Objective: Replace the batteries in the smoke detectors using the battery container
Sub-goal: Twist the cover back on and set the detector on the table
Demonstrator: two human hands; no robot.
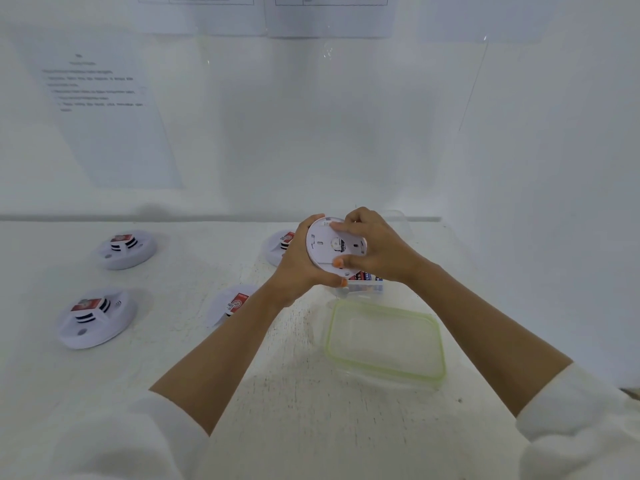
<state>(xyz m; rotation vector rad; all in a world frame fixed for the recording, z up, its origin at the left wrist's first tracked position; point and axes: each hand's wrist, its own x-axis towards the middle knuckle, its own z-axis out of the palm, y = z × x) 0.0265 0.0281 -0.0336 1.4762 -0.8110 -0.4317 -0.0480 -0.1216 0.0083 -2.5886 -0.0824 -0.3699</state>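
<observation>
Five smoke detectors are counted. Four lie on the white table (pixel 156 368). The far-left detector (pixel 126 249) and the near-left detector (pixel 97 318) are seen whole, each with a red-labelled block on top. A third detector (pixel 275 247) is half hidden behind the left hand, and a fourth detector (pixel 228 306) is largely covered by the left forearm.

The fifth, the held detector (pixel 322 251), is raised above the table with its flat back turned to the camera. It is gripped at the rim by the left hand (pixel 301 265), with the fingers curled round the far edge and the thumb round the near edge. Its back plate is pinched between the thumb and bent fingers of the right hand (pixel 377 249) (whether the plate is seated or loose cannot be told).

One clear battery container (pixel 370 289) stands just beneath and behind the hands. Most of it is hidden, and only scraps of red and blue labelling are made out inside. One green-rimmed lid (pixel 386 344) lies just in front of it.

Three papers are fixed to the wall: a large sheet (pixel 104 133) and two upper sheets (pixel 329 19), which are cut off by the top edge. The print on all three is too blurred to read.
</observation>
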